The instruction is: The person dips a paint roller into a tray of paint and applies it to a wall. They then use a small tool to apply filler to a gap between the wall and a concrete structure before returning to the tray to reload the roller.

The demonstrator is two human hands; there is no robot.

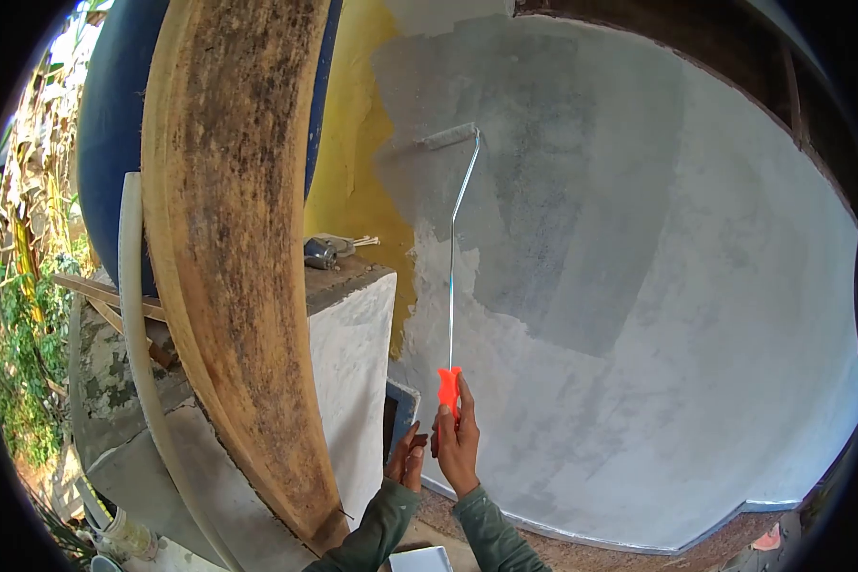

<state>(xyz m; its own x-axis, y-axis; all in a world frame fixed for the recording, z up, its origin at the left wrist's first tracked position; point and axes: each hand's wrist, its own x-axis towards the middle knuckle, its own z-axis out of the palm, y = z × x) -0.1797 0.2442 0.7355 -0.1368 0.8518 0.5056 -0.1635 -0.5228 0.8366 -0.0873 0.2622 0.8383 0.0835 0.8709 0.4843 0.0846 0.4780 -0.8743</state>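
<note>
My right hand (459, 446) is closed around the orange handle of a paint roller (452, 296), whose long metal rod runs upward. The roller's grey sleeve (449, 136) lies against the wall (582, 181), near the edge between yellow and grey paint. Darker grey patches surround the sleeve, while lighter grey covers the wall lower down and to the right. Beside the handle, slightly lower, is my left hand (407, 464); its fingers are loosely bent and apart, with nothing visible in them. Green sleeves cover both forearms.
A thick wooden post (243, 238) stands close on the left, with a blue tank (112, 143) behind it and a pale pipe (135, 315) alongside. Small items (322, 252) rest on a white-sided ledge (351, 353). Below my hands sits a white container (420, 560).
</note>
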